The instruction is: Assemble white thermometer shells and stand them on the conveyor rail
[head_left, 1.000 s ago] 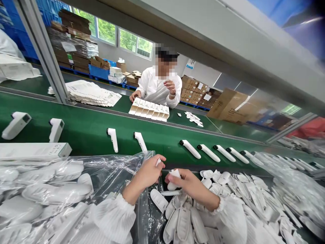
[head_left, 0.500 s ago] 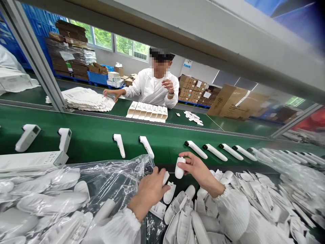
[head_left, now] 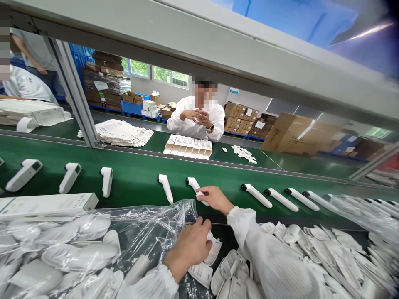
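White plastic, black-tipped, bent-bodied device [head_left: 193,184] on green flat belt [head_left: 221,176]; long axis slants from tip toward belt's near edge. Right hand [head_left: 215,197] nearer, fingertips over device's lower half, grip unclear. Left hand [head_left: 190,246] below belt's near edge, fingers curled, hold hidden.

Bright daylight at windows [head_left: 162,74]; glare on plastic bag [head_left: 149,229]; right edge stretched, blurred
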### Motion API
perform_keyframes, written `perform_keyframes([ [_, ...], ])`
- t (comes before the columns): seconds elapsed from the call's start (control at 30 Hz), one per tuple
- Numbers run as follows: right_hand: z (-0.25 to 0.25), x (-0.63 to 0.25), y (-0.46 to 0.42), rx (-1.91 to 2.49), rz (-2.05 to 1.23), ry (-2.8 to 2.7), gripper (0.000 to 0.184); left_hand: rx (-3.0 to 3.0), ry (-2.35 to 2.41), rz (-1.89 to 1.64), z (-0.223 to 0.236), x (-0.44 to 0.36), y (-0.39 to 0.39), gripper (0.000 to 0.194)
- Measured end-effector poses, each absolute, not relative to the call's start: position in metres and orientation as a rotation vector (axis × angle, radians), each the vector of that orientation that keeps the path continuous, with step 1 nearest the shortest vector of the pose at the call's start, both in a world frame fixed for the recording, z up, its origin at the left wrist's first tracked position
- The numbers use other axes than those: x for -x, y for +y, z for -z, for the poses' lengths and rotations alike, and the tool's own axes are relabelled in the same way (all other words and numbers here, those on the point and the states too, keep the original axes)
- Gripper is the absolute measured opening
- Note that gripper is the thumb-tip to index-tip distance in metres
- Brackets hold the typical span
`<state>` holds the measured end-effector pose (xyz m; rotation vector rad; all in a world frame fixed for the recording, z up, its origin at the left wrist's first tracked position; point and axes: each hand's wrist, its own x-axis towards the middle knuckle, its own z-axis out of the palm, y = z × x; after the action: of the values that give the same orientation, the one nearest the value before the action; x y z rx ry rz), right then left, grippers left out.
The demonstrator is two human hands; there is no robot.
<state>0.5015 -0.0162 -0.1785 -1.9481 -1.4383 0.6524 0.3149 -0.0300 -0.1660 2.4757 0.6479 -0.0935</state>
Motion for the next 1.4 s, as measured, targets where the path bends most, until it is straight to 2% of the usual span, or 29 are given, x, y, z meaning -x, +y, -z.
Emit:
perform_keyframes([
  [0.1, 0.186, -0.497, -0.015, 2.245, -0.376, -1.557, 0.058, -2.374, 0.653, 0.057, 0.164, -0.312, -0.023, 0.026],
  [0.13, 0.188, -0.497, -0.015, 2.318, -0.307, -1.577, 0.058, -2.336, 0.663, 0.039, 0.163, -0.311, -0.020, 0.025],
  [0.23, 0.195, -0.499, -0.013, 2.417, -0.202, -1.619, 0.035, -2.240, 0.714, -0.020, 0.160, -0.308, -0.013, 0.018],
  [0.3, 0.197, -0.502, -0.012, 2.427, -0.177, -1.620, 0.027, -2.197, 0.738, -0.058, 0.158, -0.306, -0.009, 0.017],
  [0.43, 0.189, -0.507, -0.016, 2.437, -0.123, -1.626, 0.031, -2.142, 0.746, -0.135, 0.156, -0.305, -0.005, 0.024],
  [0.5, 0.176, -0.506, -0.026, 2.308, -0.115, -1.620, 0.037, -2.116, 0.760, -0.181, 0.156, -0.305, -0.003, 0.024],
  [0.57, 0.160, -0.502, -0.039, 2.023, -0.332, -1.620, 0.042, -2.083, 0.771, -0.227, 0.155, -0.305, -0.002, 0.024],
  [0.7, 0.130, -0.496, -0.059, 1.555, -1.085, -1.653, 0.041, -2.012, 0.780, -0.318, 0.155, -0.307, -0.002, 0.025],
  [0.83, 0.118, -0.503, -0.059, 1.567, -1.315, -1.548, 0.034, -1.973, 0.895, -0.401, 0.158, -0.311, -0.006, 0.020],
  [1.0, 0.118, -0.515, -0.052, 1.460, -1.513, -1.603, 0.033, -1.925, 0.950, -0.496, 0.161, -0.317, -0.011, 0.017],
  [1.1, 0.125, -0.519, -0.049, 1.442, -1.458, -1.563, 0.030, -1.880, 0.985, -0.520, 0.160, -0.318, -0.014, 0.014],
  [1.17, 0.135, -0.522, -0.045, 1.503, -1.313, -1.464, 0.033, -1.901, 0.986, -0.447, 0.158, -0.319, -0.020, 0.024],
  [1.3, 0.161, -0.519, -0.035, 1.717, -0.912, -1.413, 0.050, -2.153, 0.795, -0.072, 0.157, -0.321, -0.044, 0.047],
  [1.4, 0.175, -0.508, -0.029, 1.883, -0.668, -1.557, 0.054, -2.324, 0.640, 0.054, 0.162, -0.324, -0.062, 0.051],
])
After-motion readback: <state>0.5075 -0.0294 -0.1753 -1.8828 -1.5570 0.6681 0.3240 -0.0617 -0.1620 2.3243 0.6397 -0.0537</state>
